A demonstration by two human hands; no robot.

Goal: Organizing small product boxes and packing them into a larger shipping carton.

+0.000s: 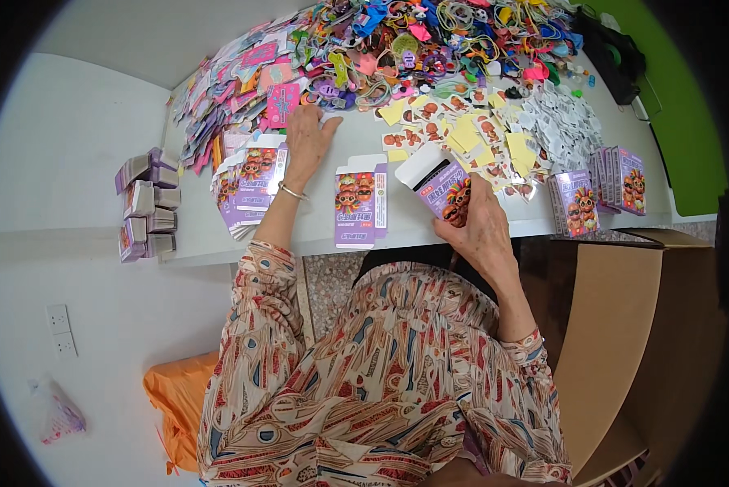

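Note:
My right hand (485, 223) grips a small purple box (444, 191) with cartoon figures on its front. Its white top flap stands open, and something dark shows inside the mouth. My left hand (309, 146) reaches to the near edge of a heap of small packets, its thumb apart from the fingers. A pink packet (282, 105) lies beside its fingertips; whether they touch it I cannot tell. Between my hands a flattened purple carton (356, 203) lies on the white table (320, 231). More flat purple cartons (247, 191) are stacked left of my left wrist.
Colourful hair ties and trinkets (413, 49) heap up at the back. Character cards and yellow slips (462, 134) lie ahead, beside a pile of small white pieces (559, 122). Upright purple boxes (575, 203) stand right, others (149, 203) far left. A cardboard box (624, 325) is at lower right.

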